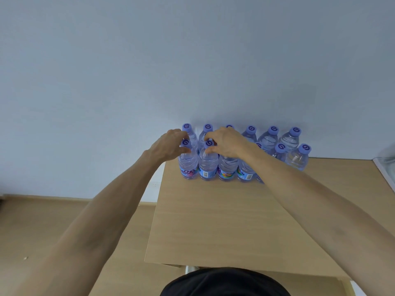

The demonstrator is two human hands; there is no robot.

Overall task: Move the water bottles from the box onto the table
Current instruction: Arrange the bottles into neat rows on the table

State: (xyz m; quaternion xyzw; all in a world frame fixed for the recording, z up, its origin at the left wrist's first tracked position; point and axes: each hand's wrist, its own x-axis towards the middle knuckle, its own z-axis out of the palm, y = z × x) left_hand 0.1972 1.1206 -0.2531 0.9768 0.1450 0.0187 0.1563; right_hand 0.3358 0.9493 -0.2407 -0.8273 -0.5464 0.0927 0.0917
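Hands, left hand (pixel 168 146) and right hand (pixel 224 144), seemingly pinch adjacent front-row bottle necks: left bottle (pixel 188 165), neighbouring bottle (pixel 207 165).

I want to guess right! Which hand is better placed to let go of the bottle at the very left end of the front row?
Probably the left hand. Its fingers curl round the neck of the leftmost front bottle, while the right hand is at the second front bottle beside it.

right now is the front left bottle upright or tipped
Upright. The front left bottle stands on its base on the table, cap on top, in line with its row. The left hand grips its neck.
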